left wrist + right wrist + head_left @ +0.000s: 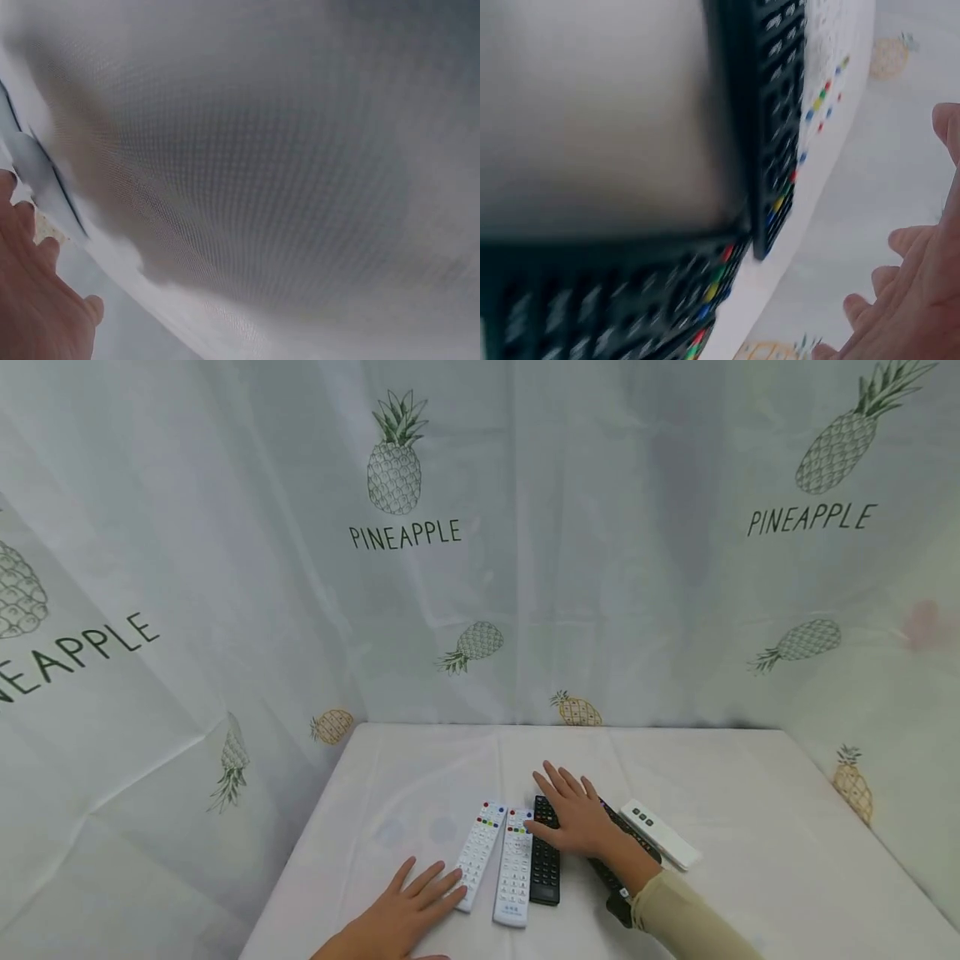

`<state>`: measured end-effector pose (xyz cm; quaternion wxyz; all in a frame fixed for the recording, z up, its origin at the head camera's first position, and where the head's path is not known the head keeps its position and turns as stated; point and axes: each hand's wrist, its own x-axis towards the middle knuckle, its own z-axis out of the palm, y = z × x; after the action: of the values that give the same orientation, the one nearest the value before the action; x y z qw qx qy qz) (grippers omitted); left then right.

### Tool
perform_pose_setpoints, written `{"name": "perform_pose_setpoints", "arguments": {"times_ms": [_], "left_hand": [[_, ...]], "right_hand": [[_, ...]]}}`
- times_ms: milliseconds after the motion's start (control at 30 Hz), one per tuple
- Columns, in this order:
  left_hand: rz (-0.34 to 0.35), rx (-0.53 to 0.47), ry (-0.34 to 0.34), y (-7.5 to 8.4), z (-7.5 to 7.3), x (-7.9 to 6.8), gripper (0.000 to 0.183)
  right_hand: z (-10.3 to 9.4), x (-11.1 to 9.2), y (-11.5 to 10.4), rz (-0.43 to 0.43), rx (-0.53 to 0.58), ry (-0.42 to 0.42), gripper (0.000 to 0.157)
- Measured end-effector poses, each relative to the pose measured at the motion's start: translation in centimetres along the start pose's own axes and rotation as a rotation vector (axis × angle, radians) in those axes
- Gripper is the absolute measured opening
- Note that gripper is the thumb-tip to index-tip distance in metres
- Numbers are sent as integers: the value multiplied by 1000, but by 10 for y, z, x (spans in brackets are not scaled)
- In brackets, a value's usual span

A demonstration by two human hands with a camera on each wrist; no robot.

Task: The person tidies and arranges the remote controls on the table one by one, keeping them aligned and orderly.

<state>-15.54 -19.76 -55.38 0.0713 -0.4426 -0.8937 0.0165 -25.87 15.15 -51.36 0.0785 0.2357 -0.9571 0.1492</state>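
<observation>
In the head view, a white remote control (pixel 480 849) and a second white remote (pixel 514 878) lie side by side on the table. Right of them is a black remote (pixel 545 870). My left hand (pixel 408 906) has its fingers spread, their tips at the lower part of the leftmost white remote. With fingers extended, my right hand (pixel 576 820) is over the black remotes; whether it touches them I cannot tell. Another black remote (pixel 634 833) is partly hidden by that hand and forearm. Black remotes (pixel 776 112) with coloured buttons show close up in the right wrist view.
A slim white remote (pixel 660 835) with few buttons lies at the right of the group. A white cloth covers the table (pixel 420 760). Pineapple-printed curtains (pixel 585 568) hang behind and at both sides.
</observation>
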Motion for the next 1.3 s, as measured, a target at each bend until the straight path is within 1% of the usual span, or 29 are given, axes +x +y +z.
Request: {"name": "perform_pose_setpoints", "arguments": {"times_ms": [100,267,400,567,700,833,1033,1100,1300], "left_hand": [[6,2,-30,-1,0,0,81],[61,77,-19,-2,-1,-1,95],[107,135,-3,-1,1,0,93],[154,167,28,1,4,1,90],[162,185,58,1,5,1,90],[163,198,45,0,7,1,90],[158,165,10,-1,6,2,89],[161,164,17,-1,6,2,88],[185,196,69,-1,2,1,87]], "right_hand": [[2,10,-12,-24,11,-59,87],[9,20,-30,-31,28,-153,88],[20,25,-42,-62,21,-230,88],[30,29,-53,-89,0,-303,89],[33,32,-59,-92,-44,-332,88],[33,33,-63,-82,-55,-351,88],[34,37,-64,-84,-43,-368,85],[36,39,-64,-91,-48,-367,85],[40,46,-67,-114,-62,-376,83]]}}
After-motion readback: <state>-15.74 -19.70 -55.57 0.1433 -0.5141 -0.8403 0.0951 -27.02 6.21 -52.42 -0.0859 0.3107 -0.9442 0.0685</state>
